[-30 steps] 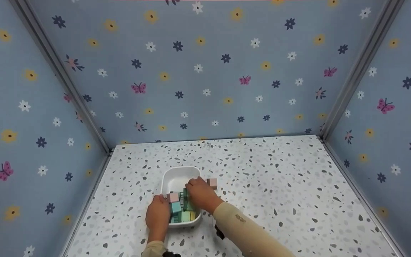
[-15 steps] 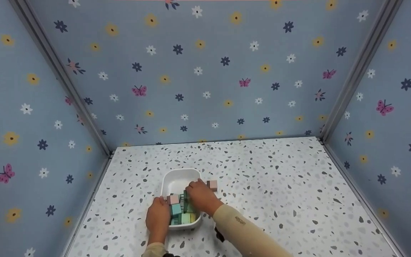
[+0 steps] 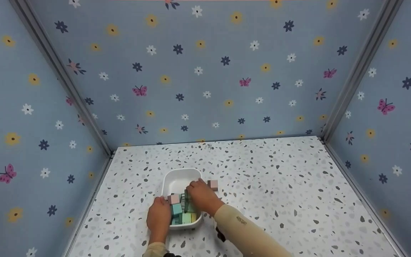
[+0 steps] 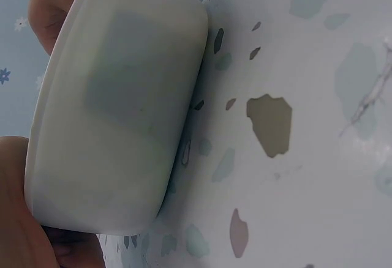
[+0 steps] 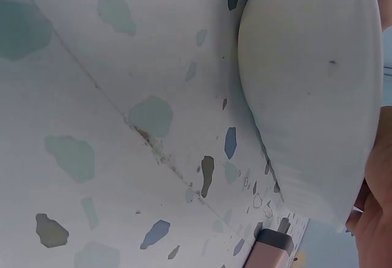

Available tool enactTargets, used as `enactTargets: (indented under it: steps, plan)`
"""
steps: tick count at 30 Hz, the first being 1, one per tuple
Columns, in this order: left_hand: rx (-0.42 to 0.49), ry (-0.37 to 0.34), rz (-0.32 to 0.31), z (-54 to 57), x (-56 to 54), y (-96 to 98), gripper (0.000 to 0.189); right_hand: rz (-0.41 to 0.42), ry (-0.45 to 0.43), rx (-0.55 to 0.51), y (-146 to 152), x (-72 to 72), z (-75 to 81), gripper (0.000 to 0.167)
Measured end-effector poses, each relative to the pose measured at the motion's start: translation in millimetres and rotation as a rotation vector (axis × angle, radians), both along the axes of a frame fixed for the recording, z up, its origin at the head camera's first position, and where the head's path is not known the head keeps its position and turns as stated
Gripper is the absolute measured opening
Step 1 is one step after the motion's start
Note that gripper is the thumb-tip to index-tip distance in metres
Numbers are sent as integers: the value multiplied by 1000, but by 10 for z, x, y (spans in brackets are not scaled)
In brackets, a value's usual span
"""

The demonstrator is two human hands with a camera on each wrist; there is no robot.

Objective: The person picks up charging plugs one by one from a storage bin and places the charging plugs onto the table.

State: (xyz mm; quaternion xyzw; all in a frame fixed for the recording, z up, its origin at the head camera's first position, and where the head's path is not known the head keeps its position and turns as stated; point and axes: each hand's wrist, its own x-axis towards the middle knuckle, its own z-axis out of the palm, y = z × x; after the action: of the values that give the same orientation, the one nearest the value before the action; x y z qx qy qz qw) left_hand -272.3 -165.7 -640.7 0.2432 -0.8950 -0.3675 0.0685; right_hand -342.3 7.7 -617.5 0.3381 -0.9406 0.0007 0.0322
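Looking over both hands in the head view, I see the white container [image 3: 180, 174] between them. The left hand [image 3: 158, 217] clamps its near-left wall, with a pink block [image 3: 174, 198] and a teal block [image 3: 177, 210] just inside, beside the fingers. The right hand [image 3: 203, 195] bends over the opposite rim, right by an upright green piece [image 3: 186, 201]; whether it grips the rim or that piece, I can't tell. Another pink block [image 3: 213, 185] lies on the speckled table [image 3: 280, 185], just beyond the right hand.

From the left wrist, fingers wrap the wall's outside — the other hand shows across the container.

From the right wrist, the hand meets the rim — that outer pink block sits below it.
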Motion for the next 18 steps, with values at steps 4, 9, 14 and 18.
enactTargets:
  steps: [4, 9, 14, 18]
  plan:
    - [-5, -12, -2, -9, -10, -4, 47, -3, 1, -10, 9, 3, 17, 31]
    - [-8, -31, 4, -20, -22, -6, 48, 1, 14, -13, 29, 17, 36, 32]
    - [-8, -53, 8, -12, -32, -6, 49, 11, 25, -18, 56, 28, 69, 35]
    - [0, -61, 3, 9, -32, -14, 50, -12, 6, -36, 80, 31, 103, 33]
